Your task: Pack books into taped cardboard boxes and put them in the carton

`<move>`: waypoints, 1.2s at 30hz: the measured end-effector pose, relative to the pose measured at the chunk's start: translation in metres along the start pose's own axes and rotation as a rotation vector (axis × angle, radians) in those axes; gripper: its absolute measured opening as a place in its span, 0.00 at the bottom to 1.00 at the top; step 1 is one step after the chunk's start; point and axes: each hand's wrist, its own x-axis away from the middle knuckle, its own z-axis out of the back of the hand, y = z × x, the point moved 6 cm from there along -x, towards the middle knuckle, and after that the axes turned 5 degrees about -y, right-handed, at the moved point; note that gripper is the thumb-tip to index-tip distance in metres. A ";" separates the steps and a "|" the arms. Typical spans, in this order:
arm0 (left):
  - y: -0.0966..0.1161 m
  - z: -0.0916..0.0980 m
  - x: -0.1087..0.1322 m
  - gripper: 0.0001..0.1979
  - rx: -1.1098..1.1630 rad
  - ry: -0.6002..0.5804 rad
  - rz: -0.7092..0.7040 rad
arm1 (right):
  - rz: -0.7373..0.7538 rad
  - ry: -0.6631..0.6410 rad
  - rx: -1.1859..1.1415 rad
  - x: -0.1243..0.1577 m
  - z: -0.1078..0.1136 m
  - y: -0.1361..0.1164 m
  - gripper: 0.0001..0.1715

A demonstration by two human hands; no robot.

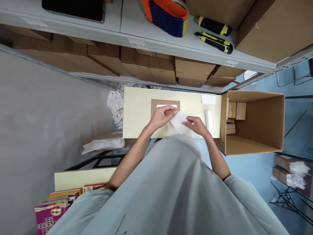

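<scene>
A small white sheet of paper [180,123] is held up in front of my body, tilted so that one corner points toward me. The fingertips of my left hand [163,117] pinch its upper left corner. At its right edge, my right hand [195,125] grips it between thumb and fingers. Beneath and behind my left hand lies a flat brown cardboard piece [156,105] with a white label [167,106] on it, partly covered by the hand. A white roll [209,122] lies just right of my right hand.
The pale yellow table [137,114] also bears a small white stack [208,99]. An open carton [259,122] with small boxes stands at its right end. Beyond is a shelf [137,36] with cutters [215,42], tape [168,18] and brown boxes. Books [52,212] lie lower left.
</scene>
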 end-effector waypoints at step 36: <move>0.063 0.122 0.094 0.12 0.326 0.118 -0.256 | 0.095 0.376 -0.139 0.021 -0.093 -0.143 0.31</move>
